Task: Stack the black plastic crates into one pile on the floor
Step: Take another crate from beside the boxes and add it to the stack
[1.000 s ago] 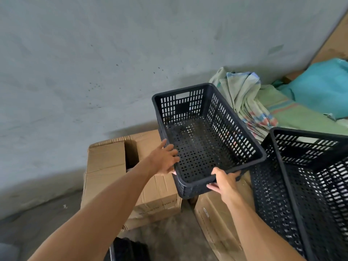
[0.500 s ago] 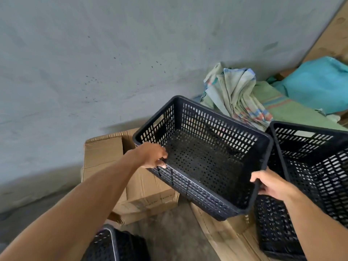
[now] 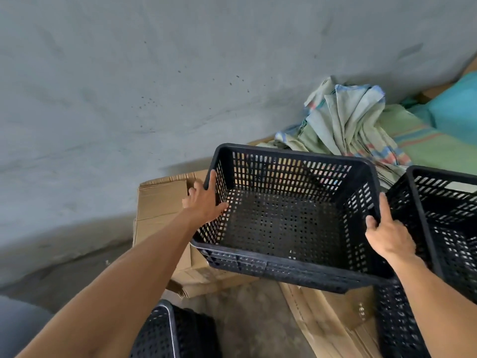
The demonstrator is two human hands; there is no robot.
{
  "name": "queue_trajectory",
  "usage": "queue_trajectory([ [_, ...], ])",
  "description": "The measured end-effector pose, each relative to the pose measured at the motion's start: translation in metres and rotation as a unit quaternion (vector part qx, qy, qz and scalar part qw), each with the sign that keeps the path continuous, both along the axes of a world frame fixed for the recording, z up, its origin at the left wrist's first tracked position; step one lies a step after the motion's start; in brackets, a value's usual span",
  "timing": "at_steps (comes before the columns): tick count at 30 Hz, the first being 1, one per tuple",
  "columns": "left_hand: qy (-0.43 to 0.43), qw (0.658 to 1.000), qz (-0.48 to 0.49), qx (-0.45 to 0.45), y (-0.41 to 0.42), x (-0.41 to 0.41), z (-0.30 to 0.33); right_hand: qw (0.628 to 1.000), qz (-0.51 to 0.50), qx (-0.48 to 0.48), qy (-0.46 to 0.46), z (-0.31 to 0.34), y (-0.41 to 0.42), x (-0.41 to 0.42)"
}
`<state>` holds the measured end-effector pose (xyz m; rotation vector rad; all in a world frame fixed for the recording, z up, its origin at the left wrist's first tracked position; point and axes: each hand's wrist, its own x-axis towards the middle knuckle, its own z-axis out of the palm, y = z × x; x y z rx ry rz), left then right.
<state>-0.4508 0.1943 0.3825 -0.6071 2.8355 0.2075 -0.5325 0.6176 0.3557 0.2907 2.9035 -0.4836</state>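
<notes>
An empty black slotted plastic crate [image 3: 284,223] hangs in mid-air in front of me, long side toward me, open top up. My left hand [image 3: 205,200] grips its left end wall near the rim. My right hand [image 3: 387,235] grips its right end wall. A second black crate [image 3: 444,228] stands at the right, close beside the held one. Part of a third black crate [image 3: 165,332] shows on the floor at the bottom, below my left arm.
A grey concrete wall [image 3: 154,86] fills the back. A cardboard box [image 3: 160,210] sits on the floor behind my left hand, and flattened cardboard [image 3: 330,321] lies under the held crate. Woven sacks [image 3: 361,125] and a teal bag [image 3: 456,112] are piled at the right.
The crate has been turned from end-on to broadside and brought nearer to me. My hands have shifted from its near corner to its two end walls. My view has tilted down, showing more of the floor crate.
</notes>
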Motion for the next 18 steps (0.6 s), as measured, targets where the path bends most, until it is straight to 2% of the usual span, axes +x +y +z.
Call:
queue_trajectory([
  [2,-0.001,0.999,0.032,0.027,0.001,0.006,-0.015,1.0,0.005,0.005,0.01,-0.001,-0.001,0.0],
  [6,0.105,0.993,0.062,0.005,-0.001,0.008,-0.033,1.0,-0.008,-0.003,0.024,-0.003,0.0,0.002],
  [13,0.13,0.987,0.075,0.055,-0.006,0.014,-0.032,0.999,-0.018,0.019,0.037,-0.004,-0.002,0.009],
  [18,0.164,0.982,0.08,0.039,-0.015,0.037,-0.011,0.998,-0.015,0.009,0.065,0.01,-0.011,0.032],
])
